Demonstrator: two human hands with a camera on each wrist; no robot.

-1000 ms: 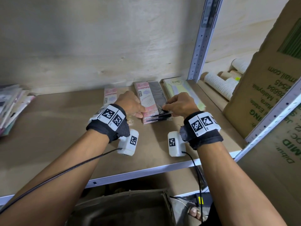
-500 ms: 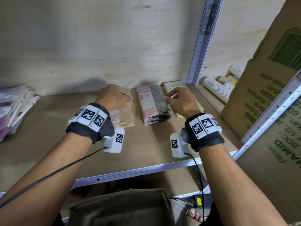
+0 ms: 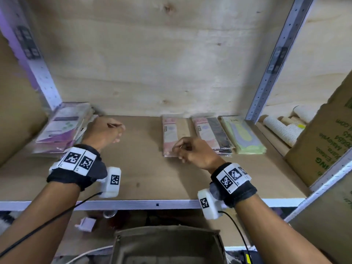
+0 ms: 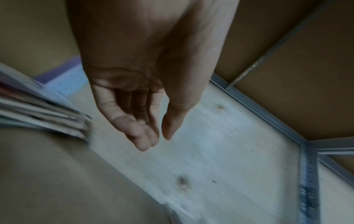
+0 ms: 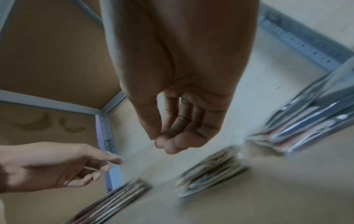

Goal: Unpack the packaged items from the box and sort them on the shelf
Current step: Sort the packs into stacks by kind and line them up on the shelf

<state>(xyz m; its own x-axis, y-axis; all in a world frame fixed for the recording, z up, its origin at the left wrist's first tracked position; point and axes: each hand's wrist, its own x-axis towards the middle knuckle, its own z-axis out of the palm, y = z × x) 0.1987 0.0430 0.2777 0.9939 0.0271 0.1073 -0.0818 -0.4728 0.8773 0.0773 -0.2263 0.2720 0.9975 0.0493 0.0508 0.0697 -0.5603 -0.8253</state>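
Three stacks of flat packets lie at the back of the shelf board (image 3: 144, 180): a beige-pink stack (image 3: 176, 138), a pink-black stack (image 3: 213, 136) and a pale green stack (image 3: 243, 136). A taller purple-white stack (image 3: 62, 130) lies at the far left. My left hand (image 3: 114, 134) hovers just right of that stack with relaxed fingers, empty (image 4: 155, 141). My right hand (image 3: 181, 153) hangs over the front end of the beige-pink stack, fingers loosely curled round nothing (image 5: 162, 144). The open box (image 3: 167, 244) sits below the shelf edge.
Grey metal uprights (image 3: 270, 60) (image 3: 36, 60) frame the bay, with a plywood back wall. A large printed cardboard box (image 3: 323, 145) and ribbed paper-cup sleeves (image 3: 282, 128) fill the neighbouring bay on the right. Bare board lies between the left stack and the beige-pink stack.
Both hands have let go of the pink-black stack and moved left. The left hand now sits by the far-left stack, the right by the beige-pink one. The view has swung left.
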